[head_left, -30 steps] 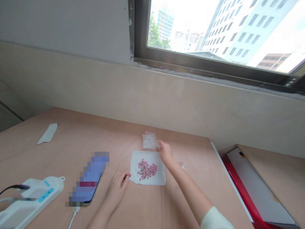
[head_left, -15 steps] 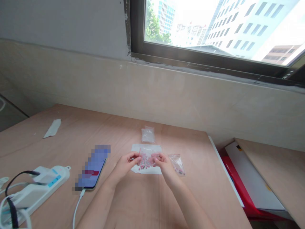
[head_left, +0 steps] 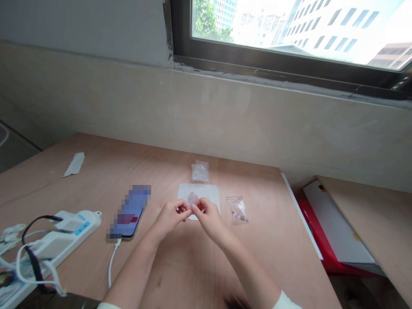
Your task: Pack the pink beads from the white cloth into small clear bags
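Observation:
My left hand (head_left: 175, 213) and my right hand (head_left: 205, 214) meet over a white sheet of paper (head_left: 210, 193), fingertips pinched together. Between them is a small clear zip bag (head_left: 192, 198); part of it sticks up above the fingertips with a pinkish tint. The fingers hide the rest of it and most of what it contains. Right of the paper lies a second zip bag (head_left: 238, 209) with a red seal strip and a few small dark and pink pieces inside. Behind the paper rests a bag of whitish contents (head_left: 200, 172).
Left of my hands lies a phone (head_left: 130, 214) with a white charging cable (head_left: 112, 262). A white power strip (head_left: 64, 244) with plugs and tangled cables is at the front left. A paper scrap (head_left: 74, 165) lies far left. A box (head_left: 341, 227) stands beyond the table's right edge.
My hands have come together from either side of the zip bag, which was spread flat with pink pieces showing. It is now bunched up between my fingers. The view has tilted slightly downward.

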Available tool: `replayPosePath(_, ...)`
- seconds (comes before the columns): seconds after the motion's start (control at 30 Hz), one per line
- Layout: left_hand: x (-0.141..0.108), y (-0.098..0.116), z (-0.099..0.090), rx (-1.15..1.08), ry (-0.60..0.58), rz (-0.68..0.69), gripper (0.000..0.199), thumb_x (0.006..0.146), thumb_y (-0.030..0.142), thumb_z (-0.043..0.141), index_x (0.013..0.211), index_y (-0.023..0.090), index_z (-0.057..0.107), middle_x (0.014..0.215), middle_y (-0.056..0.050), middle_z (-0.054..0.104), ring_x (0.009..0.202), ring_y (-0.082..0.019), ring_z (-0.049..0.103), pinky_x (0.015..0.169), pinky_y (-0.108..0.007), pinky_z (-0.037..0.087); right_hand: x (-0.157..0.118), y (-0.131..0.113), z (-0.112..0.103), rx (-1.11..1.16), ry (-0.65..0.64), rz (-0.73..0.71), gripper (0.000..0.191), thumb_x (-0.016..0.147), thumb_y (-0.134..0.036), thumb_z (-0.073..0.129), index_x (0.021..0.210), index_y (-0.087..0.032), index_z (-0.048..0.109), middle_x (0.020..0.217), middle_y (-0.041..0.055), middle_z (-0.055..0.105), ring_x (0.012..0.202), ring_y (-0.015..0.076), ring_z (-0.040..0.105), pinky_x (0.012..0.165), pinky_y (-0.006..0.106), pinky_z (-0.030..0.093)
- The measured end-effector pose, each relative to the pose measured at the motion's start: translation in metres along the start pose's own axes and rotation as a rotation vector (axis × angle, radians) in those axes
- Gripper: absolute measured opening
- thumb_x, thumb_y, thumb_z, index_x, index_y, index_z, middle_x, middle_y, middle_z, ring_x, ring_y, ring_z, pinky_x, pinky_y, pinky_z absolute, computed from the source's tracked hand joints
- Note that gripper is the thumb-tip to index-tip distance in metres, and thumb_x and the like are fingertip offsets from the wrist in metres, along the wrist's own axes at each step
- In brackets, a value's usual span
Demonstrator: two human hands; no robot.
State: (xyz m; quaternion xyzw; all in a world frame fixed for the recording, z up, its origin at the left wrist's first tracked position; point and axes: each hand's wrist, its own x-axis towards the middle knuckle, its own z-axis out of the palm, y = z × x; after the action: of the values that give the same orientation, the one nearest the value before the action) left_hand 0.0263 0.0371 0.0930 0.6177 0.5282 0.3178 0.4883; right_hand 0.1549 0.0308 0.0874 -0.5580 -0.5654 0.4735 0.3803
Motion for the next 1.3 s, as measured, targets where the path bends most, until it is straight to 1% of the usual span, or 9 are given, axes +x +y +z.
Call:
replayPosePath(0.33,0.004,0.009,-0.012,-0.036,-0.148,0.035,0.026,0.074,0.036,0.045,0.060,0.015,0.050,0.059,0.003,0.049,0.049,-0.008,0.047,0.048,-0.020,0.040,0.014,-0.012,-0.010,0.341,-0.208,0.092,0.013,0.060,-0.018,0.047,0.050,-0.017,0.040,0.048,-0.0042,0.045,0.047,0.0070,0.041,0.051,0.020,0.031)
replayPosePath(0.57,0.001,-0.002,-0.018,0.235,0.104,0.073,0.022,0.071,0.029,0.043,0.052,0.018,0.040,0.051,0.005,0.038,0.047,-0.008,0.039,0.045,-0.019,0.031,0.003,-0.004,-0.005,0.109,-0.005,0.072,0.012,0.060,-0.014,0.041,0.048,-0.017,0.039,0.048,-0.0043,0.041,0.049,0.0077,0.038,0.048,0.020,0.028)
replayPosePath(0.67,-0.002,-0.007,-0.015,0.314,0.036,0.115,0.008,0.068,0.026,0.046,0.068,0.018,0.048,0.065,0.003,0.048,0.058,-0.010,0.046,0.052,-0.020,0.037,-0.003,-0.007,0.001,-0.008,-0.013,-0.009,0.013,0.060,-0.014,0.042,0.049,-0.017,0.037,0.048,-0.0052,0.037,0.050,0.0076,0.035,0.048,0.020,0.027)
replayPosePath(0.8,0.002,-0.010,-0.012,0.378,0.060,0.180,0.037,0.066,0.016,0.042,0.104,0.018,0.042,0.102,-0.006,0.048,0.086,-0.016,0.049,0.076,-0.029,0.041,-0.005,-0.010,0.003,-0.103,-0.033,-0.035,0.014,0.059,-0.013,0.041,0.048,-0.018,0.034,0.046,-0.0057,0.034,0.048,0.0074,0.033,0.047,0.020,0.025)
replayPosePath(0.9,0.006,-0.010,-0.015,0.398,0.052,0.248,0.048,0.063,0.007,0.036,0.109,0.018,0.041,0.112,-0.007,0.044,0.105,-0.019,0.042,0.092,-0.035,0.032,-0.001,-0.006,0.000,-0.134,0.009,0.013,0.017,0.058,-0.014,0.042,0.045,-0.018,0.032,0.044,-0.0060,0.032,0.047,0.0074,0.032,0.045,0.020,0.023)
replayPosePath(1.03,0.002,-0.004,-0.019,0.343,-0.168,0.253,0.041,0.072,0.014,0.038,0.111,0.021,0.043,0.117,-0.005,0.046,0.113,-0.018,0.038,0.097,-0.035,0.028,0.007,-0.003,-0.004,-0.002,0.059,0.090,0.014,0.059,-0.017,0.043,0.047,-0.018,0.037,0.045,-0.0056,0.037,0.047,0.0078,0.036,0.046,0.020,0.027)
replayPosePath(1.1,0.000,-0.004,-0.018,0.324,-0.247,0.224,0.048,0.072,0.025,0.047,0.118,0.023,0.036,0.124,-0.005,0.042,0.115,-0.020,0.036,0.096,-0.034,0.030,0.010,-0.003,-0.006,0.126,0.002,0.134,0.014,0.062,-0.018,0.041,0.048,-0.017,0.041,0.047,-0.0040,0.043,0.048,0.0083,0.041,0.048,0.020,0.031)
replayPosePath(1.2,0.003,-0.009,-0.018,0.353,-0.194,0.211,0.054,0.069,0.034,0.053,0.119,0.023,0.036,0.123,-0.006,0.043,0.115,-0.021,0.036,0.095,-0.035,0.030,0.015,0.003,-0.011,0.238,-0.094,0.157,0.015,0.066,-0.020,0.039,0.054,-0.016,0.047,0.052,-0.0017,0.049,0.049,0.0089,0.044,0.051,0.021,0.035)
replayPosePath(1.3,0.010,-0.018,-0.019,0.404,-0.105,0.215,0.048,0.069,0.036,0.053,0.114,0.022,0.043,0.117,-0.006,0.049,0.111,-0.022,0.041,0.094,-0.035,0.030,0.022,0.023,-0.019,0.075,0.079,0.105,0.011,0.068,-0.020,0.041,0.066,-0.015,0.051,0.063,0.0009,0.052,0.057,0.0110,0.047,0.058,0.024,0.038)
